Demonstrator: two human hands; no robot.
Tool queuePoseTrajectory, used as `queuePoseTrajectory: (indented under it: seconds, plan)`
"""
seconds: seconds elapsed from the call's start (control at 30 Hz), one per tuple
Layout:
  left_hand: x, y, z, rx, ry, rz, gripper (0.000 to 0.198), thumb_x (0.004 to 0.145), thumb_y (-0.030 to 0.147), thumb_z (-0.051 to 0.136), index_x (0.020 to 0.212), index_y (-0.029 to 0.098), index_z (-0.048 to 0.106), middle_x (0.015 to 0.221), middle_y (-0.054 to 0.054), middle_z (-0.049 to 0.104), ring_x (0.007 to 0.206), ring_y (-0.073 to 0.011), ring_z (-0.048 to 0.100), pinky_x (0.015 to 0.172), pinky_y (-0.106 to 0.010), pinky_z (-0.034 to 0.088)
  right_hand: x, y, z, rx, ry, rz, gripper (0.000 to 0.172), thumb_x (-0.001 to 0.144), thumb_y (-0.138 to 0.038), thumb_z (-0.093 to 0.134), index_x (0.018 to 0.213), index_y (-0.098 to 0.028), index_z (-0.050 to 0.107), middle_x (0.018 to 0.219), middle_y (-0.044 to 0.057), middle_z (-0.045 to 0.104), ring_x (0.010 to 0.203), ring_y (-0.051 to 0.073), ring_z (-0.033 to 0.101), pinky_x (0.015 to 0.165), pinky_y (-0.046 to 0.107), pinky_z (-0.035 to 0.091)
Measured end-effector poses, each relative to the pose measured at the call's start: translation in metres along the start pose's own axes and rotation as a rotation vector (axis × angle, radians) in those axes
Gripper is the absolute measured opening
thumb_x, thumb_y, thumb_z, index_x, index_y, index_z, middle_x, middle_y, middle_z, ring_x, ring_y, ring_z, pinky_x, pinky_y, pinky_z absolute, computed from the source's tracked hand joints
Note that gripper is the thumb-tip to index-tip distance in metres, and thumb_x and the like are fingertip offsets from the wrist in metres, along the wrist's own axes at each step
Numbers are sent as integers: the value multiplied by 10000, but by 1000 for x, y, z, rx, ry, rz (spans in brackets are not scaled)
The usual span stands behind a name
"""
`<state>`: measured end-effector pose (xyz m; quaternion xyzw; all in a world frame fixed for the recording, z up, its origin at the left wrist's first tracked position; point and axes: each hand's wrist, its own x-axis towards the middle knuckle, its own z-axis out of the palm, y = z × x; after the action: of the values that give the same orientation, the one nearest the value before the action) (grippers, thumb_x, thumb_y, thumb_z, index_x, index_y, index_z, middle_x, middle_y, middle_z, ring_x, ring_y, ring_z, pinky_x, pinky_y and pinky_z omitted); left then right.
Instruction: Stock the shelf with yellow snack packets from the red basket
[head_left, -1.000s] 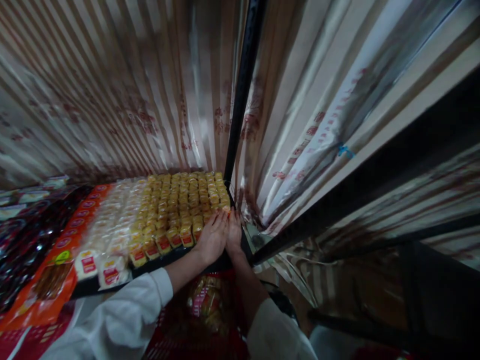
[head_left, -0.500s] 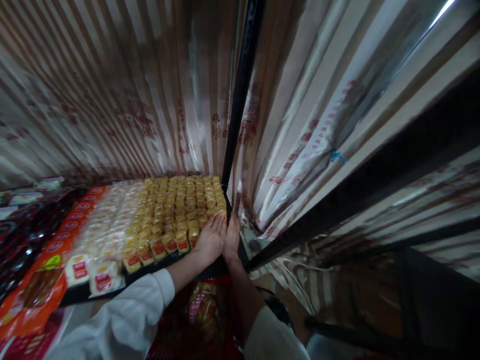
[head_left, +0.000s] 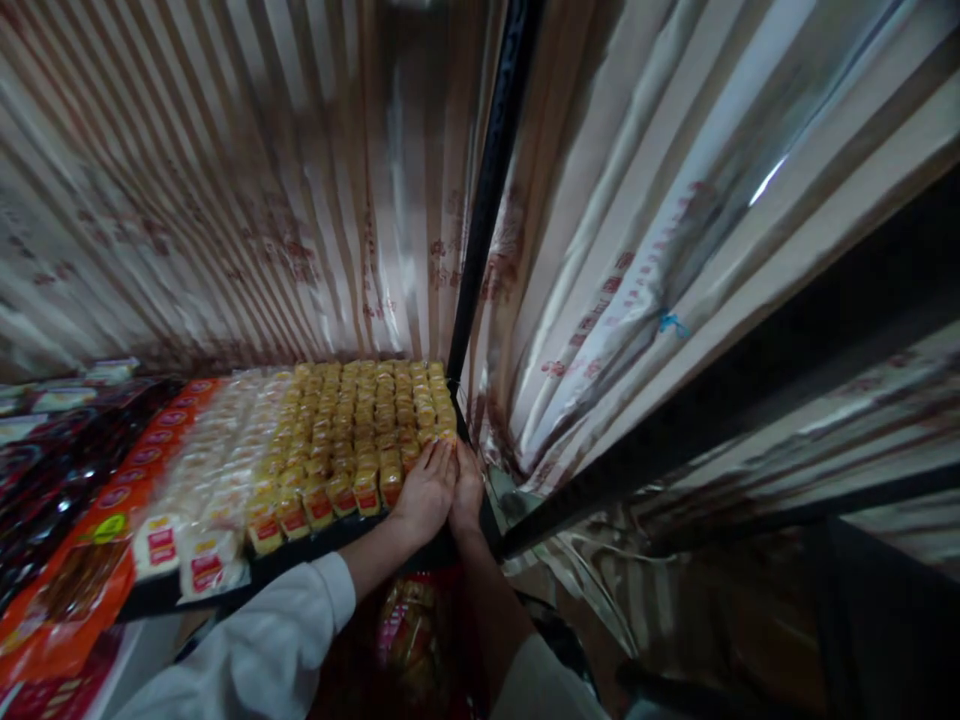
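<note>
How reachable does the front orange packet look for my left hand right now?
Probably yes: nothing seems to cover the front orange packet, though your left hand, at the right end of the small yellow packs, would have to cross the clear-wrapped white packs.

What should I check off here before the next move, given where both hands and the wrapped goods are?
1. Left hand at the right front corner of the yellow snack packs: ok.
2. Right hand close beside the left hand: ok.
3. Grip on a single pack: cannot tell; the hands hide what lies between them.
4. Yellow snack packs lined up in rows: ok where visible; the front right corner is covered by the hands.
5. Orange snack packet kept within the front edge of the black shelf: not ok; its near end extends past it.
</note>
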<state>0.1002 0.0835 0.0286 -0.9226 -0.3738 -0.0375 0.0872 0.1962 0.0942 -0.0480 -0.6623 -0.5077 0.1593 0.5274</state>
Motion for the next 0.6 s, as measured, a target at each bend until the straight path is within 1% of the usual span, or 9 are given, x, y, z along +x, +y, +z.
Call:
queuePoseTrajectory:
  seconds: [0.13, 0.23, 0.3, 0.37, 0.47, 0.53, 0.6]
  plan:
    - [-7, 2, 0, -47, 17, -4, 434, 894, 160, 328, 1263, 21, 509, 1425, -185, 395, 1347, -244, 341, 1124, -420, 290, -2, -1, -3, -32, 36, -2, 496, 822, -186, 314, 1267, -88, 510, 1307, 164, 527, 1240, 232, 439, 1065, 432, 334]
    - [-24, 6, -1, -110, 67, 15, 460, 881, 184, 374, 1311, 48, 465, 1448, -172, 362, 1371, -239, 294, 1127, -424, 276, -5, -3, -6, -24, 53, -31, 511, 834, -168, 277, 1301, -77, 466, 1360, 167, 473, 1265, 219, 417, 1071, 411, 330]
    - [-40, 11, -3, -157, 101, 9, 507, 858, 205, 420, 1346, 66, 426, 1462, -156, 342, 1377, -250, 279, 1115, -420, 297, -6, -3, -6, -24, 73, -52, 517, 834, -174, 275, 1308, -69, 450, 1362, 169, 468, 1268, 213, 414, 1072, 405, 332]
    - [-58, 16, -4, -195, 111, -9, 517, 844, 204, 438, 1348, 90, 428, 1456, -136, 366, 1364, -255, 308, 1078, -407, 359, -5, -2, -5, -37, 83, -76, 523, 829, -201, 301, 1317, -67, 432, 1352, 170, 475, 1264, 218, 417, 1069, 422, 335]
    - [-89, 25, -10, -247, 86, -6, 462, 830, 174, 438, 1284, 119, 501, 1401, -117, 461, 1324, -244, 382, 1011, -381, 439, -7, -6, -6, -76, 89, -112, 541, 827, -228, 332, 1338, -61, 392, 1364, 189, 457, 1276, 241, 404, 1059, 466, 337]
    - [-110, 33, -15, -314, 69, 5, 419, 814, 154, 448, 1219, 123, 549, 1355, -108, 517, 1283, -225, 435, 1003, -347, 447, -14, -15, -9, -112, 88, -120, 553, 827, -221, 344, 1349, -41, 369, 1382, 210, 429, 1305, 254, 369, 1067, 478, 322]
    - [-131, 42, -21, -410, 24, -7, 376, 810, 151, 458, 1166, 148, 581, 1302, -79, 567, 1216, -187, 498, 997, -289, 443, -29, -27, -15, -142, 69, -115, 554, 828, -212, 351, 1352, -30, 363, 1393, 216, 413, 1329, 256, 335, 1080, 473, 306]
